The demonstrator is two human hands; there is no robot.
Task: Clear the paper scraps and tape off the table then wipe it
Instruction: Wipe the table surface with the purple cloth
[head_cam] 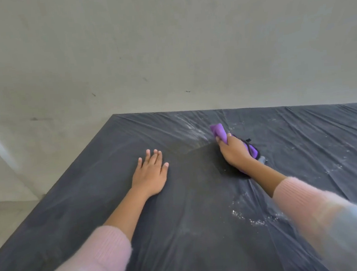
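Note:
A table covered in wrinkled black plastic sheeting [93, 206] fills the lower view. My right hand [233, 151] grips a purple cloth [219, 132] and presses it on the sheet near the table's middle; one end of the cloth sticks up past my fingers, the rest trails under my wrist. My left hand [150, 174] lies flat on the sheet to the left, fingers straight and spread. White dusty smears [192, 128] streak the sheet beyond the cloth, and white specks [248, 217] lie near my right forearm. No paper scraps or tape show.
A plain pale wall [166, 50] stands right behind the table's far edge. The table's left edge [55, 183] runs diagonally, with light floor [7, 221] beyond it. A small grey and black object [261, 159] lies half hidden under my right wrist.

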